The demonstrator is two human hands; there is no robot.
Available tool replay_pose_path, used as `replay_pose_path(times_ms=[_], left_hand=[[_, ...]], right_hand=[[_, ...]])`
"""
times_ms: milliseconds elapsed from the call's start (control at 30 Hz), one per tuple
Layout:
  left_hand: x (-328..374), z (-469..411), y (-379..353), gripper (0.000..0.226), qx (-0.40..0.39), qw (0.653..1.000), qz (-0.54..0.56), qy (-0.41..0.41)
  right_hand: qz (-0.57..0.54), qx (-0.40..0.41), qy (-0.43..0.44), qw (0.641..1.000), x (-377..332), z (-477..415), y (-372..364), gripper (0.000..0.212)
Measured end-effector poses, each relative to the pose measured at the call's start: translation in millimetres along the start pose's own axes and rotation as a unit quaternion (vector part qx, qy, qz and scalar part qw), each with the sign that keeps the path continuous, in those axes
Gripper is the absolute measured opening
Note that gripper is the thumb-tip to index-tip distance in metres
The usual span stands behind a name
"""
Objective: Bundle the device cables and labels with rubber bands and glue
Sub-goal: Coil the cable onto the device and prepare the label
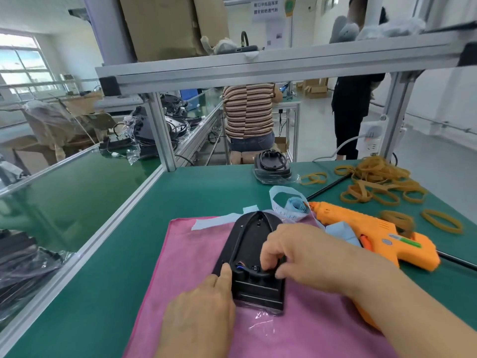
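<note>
Black device [254,229] on pink cloth [180,270], lower centre: right hand [307,251] pinching its cable [258,275], left hand [201,311] thumb pressing edge, grip unclear.

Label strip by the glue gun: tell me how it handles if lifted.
The label strip is probably floppy and light: it sits in a loose curl and trails flat onto the pink cloth. Lifted by one end, it would likely uncoil and dangle. It looks like thin paper, so a hard pull might crease or tear it.
</note>
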State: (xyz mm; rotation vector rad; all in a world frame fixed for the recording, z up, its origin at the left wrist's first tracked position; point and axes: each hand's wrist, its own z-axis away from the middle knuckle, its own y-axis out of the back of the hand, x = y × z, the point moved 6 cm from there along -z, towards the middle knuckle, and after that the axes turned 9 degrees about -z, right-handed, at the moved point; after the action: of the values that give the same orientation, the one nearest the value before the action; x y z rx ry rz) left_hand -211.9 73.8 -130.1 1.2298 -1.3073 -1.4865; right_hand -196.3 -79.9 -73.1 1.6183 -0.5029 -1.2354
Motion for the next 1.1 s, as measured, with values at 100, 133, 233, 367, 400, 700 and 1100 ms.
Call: replay_pose_path(times_ms=[100,133,233,367,400,700,1100], left_hand=[[0.2,0.8,1.3,0.057,-0.003,1.0,-0.014,-0.013],[-0.6,0.7,2.0,0.057,-0.005,1.0,-0.017,-0.016],[-1.9,1.1,5.0,0.057,-0.002,0.999,-0.026,-0.024],[0.6,3.2,11.9,0.057,0.005,0.999,-0.025,-0.036],[1.5,3.9,13.8,0.057,0.008,0.999,-0.025,-0.038],[-0.1,20.8,24.6,0.047,0.016,0.994,0.111,0.015],[-21.5,24.0,42.2,0.042,0.141,0.968,0.202,0.048]], right_hand=[[0.103,-0.009,0.053,0.993,-8.0,-2.7,-0.9,0.025],[0.132,-0.009,0.069,0.989,-9.7,-3.0,-1.3,0.027],[0.178,-0.013,0.096,0.979,-13.9,-8.2,1.3,0.03],[0.129,-0.002,0.068,0.989,-10.0,-21.0,11.1,0.014],[0.117,-0.003,0.061,0.991,-9.7,-22.4,10.2,0.012],[0.137,0.016,0.015,0.99,-9.2,-25.0,-1.1,0.027],[-0.021,0.058,-0.011,0.998,11.7,-8.6,-2.9,0.009]])
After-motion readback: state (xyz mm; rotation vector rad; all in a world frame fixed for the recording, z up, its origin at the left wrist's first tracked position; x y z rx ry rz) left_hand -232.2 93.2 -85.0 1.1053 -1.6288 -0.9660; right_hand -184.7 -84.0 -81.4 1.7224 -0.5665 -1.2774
